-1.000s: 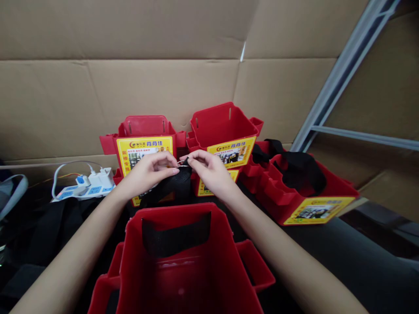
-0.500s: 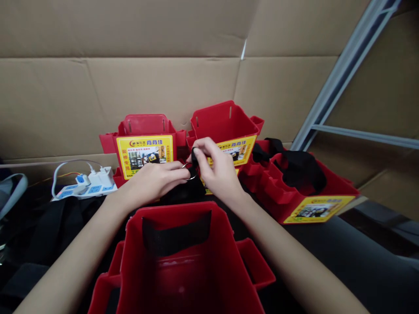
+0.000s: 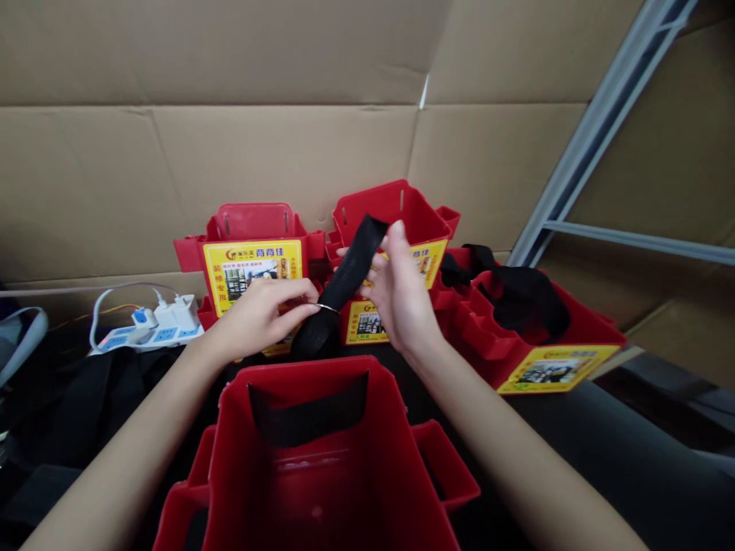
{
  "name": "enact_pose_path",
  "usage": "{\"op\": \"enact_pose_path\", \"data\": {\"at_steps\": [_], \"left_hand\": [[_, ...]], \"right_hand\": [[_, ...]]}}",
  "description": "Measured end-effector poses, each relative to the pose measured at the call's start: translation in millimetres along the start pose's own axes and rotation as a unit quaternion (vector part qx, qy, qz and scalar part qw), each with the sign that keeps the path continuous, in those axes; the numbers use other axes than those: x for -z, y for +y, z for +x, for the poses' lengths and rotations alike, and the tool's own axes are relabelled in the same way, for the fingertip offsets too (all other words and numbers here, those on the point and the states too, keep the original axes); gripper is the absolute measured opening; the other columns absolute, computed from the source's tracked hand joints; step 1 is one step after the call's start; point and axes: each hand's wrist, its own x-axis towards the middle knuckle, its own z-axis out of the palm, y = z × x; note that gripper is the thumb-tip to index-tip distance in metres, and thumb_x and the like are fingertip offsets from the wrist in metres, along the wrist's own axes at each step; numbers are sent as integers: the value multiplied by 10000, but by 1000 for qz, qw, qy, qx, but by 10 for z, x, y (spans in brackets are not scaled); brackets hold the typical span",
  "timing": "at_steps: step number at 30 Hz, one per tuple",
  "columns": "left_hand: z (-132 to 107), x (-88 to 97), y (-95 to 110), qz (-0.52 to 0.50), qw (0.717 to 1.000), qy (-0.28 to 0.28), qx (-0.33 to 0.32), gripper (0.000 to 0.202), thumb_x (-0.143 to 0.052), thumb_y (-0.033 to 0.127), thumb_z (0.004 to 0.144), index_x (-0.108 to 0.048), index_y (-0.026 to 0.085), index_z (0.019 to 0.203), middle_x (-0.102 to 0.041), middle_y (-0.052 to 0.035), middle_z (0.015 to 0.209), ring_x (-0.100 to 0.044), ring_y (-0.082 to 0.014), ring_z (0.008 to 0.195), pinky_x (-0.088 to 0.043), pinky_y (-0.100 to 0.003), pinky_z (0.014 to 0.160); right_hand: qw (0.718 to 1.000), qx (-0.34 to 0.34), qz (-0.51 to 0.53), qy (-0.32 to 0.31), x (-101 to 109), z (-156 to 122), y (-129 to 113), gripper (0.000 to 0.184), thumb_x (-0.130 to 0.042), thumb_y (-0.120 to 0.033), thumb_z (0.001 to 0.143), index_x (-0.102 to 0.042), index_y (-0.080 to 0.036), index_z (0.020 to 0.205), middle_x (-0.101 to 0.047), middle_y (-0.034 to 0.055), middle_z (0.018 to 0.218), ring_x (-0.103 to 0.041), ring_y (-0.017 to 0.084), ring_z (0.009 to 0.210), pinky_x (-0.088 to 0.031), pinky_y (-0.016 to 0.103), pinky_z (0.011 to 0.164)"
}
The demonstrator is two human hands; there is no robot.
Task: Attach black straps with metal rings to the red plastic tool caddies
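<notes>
Black strap has risen from the metal ring that the left hand pinches; right hand spreads fingers behind it, grip unclear

One left hand, one right hand, one metal ring and one white power strip are in view. There are at least six red bins and at least four yellow labels; the black straps overlap too much to count.

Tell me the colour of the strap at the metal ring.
The webbing strap is plain black, seen best in the head view.
</notes>
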Motion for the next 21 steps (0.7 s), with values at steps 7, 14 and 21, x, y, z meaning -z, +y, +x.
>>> {"op": "enact_pose_path", "data": {"at_steps": [7,14,21], "left_hand": [[2,5,-21,-37,999,3,2,142,-548,294,825,-578,195,729,-655,-23,796,-612,-153,770,-453,-248,720],[-8,-1,-22,24,991,-106,-78,132,-456,190,865,-571,186,800,-645,-62,935,-604,-168,845,-446,-286,764],[14,-87,-72,-3,999,34,-1,64,-556,173,792,-574,170,730,-660,-16,787,-601,-141,719,-442,-249,680]], "right_hand": [[996,83,-22,22,-46,-46,9,193,-598,-357,777,-604,-176,844,-650,15,777,-611,120,682,-470,223,589],[980,140,33,134,271,122,-192,116,-537,-298,816,-562,-189,845,-652,21,813,-632,113,702,-475,206,563],[995,-34,-68,-68,289,59,-278,198,-607,-292,780,-513,-153,674,-522,-48,497,-386,18,313,-258,156,338]]}}
